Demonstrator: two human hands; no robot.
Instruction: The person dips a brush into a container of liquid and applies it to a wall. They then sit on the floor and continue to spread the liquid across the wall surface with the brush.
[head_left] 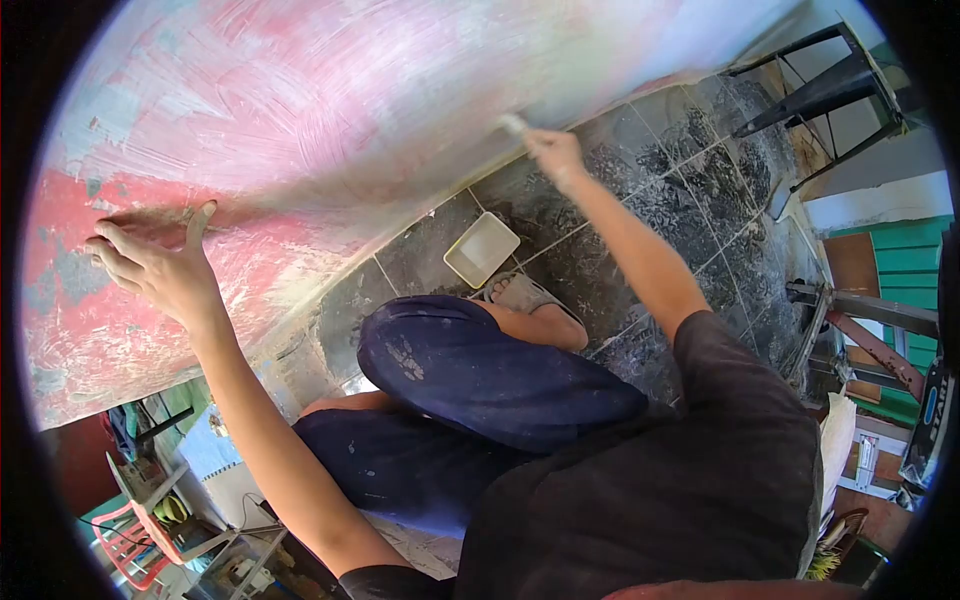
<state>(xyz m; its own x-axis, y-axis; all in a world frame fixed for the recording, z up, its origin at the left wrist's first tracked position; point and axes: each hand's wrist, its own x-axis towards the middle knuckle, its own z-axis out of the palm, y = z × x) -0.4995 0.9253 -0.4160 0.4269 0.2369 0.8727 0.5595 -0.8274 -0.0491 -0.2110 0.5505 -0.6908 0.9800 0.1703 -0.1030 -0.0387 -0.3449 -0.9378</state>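
My right hand (557,158) is closed around a paintbrush (513,124), whose pale head is blurred and close to the low part of the wall (330,110). Fingers spread, my left hand (160,265) leans against the wall's red, patchy area at the left. Streaky whitish strokes cover much of the pink surface above. On the dark floor tiles, between my knee and the wall, sits a small cream rectangular tub (450,258). Whatever lies in it looks pale and low.
My sandalled foot (535,303) rests beside the tub. White smears mark the tiled floor (640,225). A black metal stand (815,95) is at the upper right, with a metal frame (880,312) below it. A red plastic chair (130,545) and clutter lie lower left.
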